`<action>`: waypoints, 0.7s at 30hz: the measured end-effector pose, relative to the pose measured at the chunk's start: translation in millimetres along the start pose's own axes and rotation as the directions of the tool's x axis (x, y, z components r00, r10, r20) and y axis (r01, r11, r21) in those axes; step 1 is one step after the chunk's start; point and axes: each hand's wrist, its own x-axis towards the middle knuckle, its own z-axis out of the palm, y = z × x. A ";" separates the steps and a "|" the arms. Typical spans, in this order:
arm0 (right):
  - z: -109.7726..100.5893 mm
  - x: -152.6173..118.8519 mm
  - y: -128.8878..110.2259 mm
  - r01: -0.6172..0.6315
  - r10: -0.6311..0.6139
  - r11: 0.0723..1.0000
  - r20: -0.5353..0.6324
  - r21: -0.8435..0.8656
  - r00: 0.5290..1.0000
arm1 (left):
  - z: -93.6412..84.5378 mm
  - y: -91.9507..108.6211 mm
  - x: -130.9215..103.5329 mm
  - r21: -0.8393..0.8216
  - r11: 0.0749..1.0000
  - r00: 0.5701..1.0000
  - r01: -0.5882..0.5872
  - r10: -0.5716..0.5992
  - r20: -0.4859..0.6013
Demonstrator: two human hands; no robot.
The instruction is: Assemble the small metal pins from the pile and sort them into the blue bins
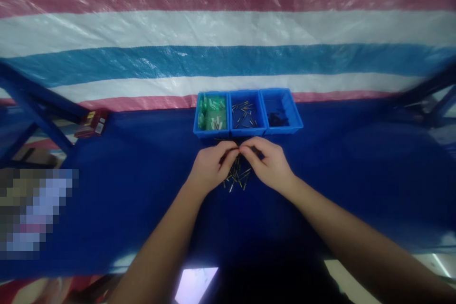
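Note:
My left hand point(214, 164) and my right hand point(269, 161) meet fingertip to fingertip over the blue table, both closed in a pinch. Whatever sits between the fingers is too small to make out. Below and between them lies a loose pile of thin metal pins point(235, 175), partly covered by the hands. Just beyond the fingers stand three blue bins side by side. The left bin point(213, 133) holds small clear pieces on green plastic, the middle bin point(248, 131) similar thin metal pins, and the right bin point(285, 129) small dark pieces.
A striped plastic sheet point(228, 28) hangs behind the table point(142, 161). At the back left sits a dark red box point(92, 123) beside a blue metal frame point(39, 109). Another frame leg point(423, 90) stands at right. A bright rectangle point(195, 285) shows at the front edge.

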 end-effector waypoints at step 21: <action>-0.4 -0.5 1.3 0.012 -0.013 0.999 0.022 0.038 1.000 | 0.3 1.4 -0.5 -0.035 0.999 1.000 -0.007 0.006 -0.023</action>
